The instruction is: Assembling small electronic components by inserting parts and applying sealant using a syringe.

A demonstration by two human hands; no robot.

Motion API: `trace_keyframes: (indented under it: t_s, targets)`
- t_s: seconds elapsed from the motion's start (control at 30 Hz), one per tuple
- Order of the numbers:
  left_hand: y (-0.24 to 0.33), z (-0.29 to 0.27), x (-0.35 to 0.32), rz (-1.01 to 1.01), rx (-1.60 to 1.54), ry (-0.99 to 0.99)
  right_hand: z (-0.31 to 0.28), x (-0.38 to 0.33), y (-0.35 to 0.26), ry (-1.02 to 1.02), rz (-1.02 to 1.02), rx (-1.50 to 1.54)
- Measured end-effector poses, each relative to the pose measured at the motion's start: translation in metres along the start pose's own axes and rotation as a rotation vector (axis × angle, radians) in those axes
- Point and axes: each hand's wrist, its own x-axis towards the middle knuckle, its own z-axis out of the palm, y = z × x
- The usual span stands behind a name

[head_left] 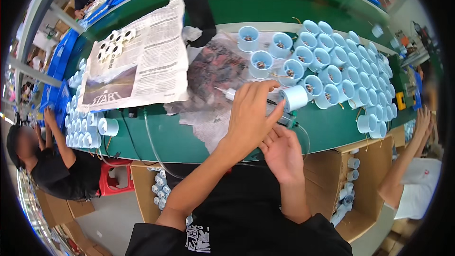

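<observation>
My left hand (251, 116) reaches over the bench and has its thumb and index finger on the rim side of a light blue plastic cup (296, 98), which is tipped on its side. A white, syringe-like tube (229, 94) with a thin tip pointing left passes behind the same hand; how it is held is hidden. Lower and to the right, my right hand (286, 154) is palm up with loosely bent fingers, close under the left wrist, with nothing visible in it. A small grey-green device (287, 120) is partly covered behind the hands.
Many light blue cups (330, 74) with wire ends inside crowd the right of the green bench (161, 135). Newspaper (159, 61) with white round parts (113, 50) lies left, beside stained paper (215, 68). A clear hose (150, 137) hangs over the edge. Cardboard boxes (327, 175) stand below; people work both sides.
</observation>
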Motion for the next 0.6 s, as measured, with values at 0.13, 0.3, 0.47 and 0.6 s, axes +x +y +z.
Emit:
trace_keyframes:
  t_s: [0.13, 0.3, 0.47, 0.6]
  targets:
    - [0.016, 0.016, 0.010, 0.077, 0.189, -0.091, -0.009, -0.001, 0.005, 0.018, 0.003, 0.092]
    - [0.012, 0.034, 0.015, 0.101, 0.318, -0.273, -0.021, -0.001, 0.010, -0.003, 0.004, 0.111]
    - [0.007, -0.001, 0.005, 0.005, -0.019, -0.186, -0.004, -0.002, 0.003, -0.092, 0.007, 0.098]
    - [-0.010, -0.017, 0.000, -0.110, -0.069, -0.218, 0.012, -0.005, 0.005, 0.024, 0.006, 0.030]
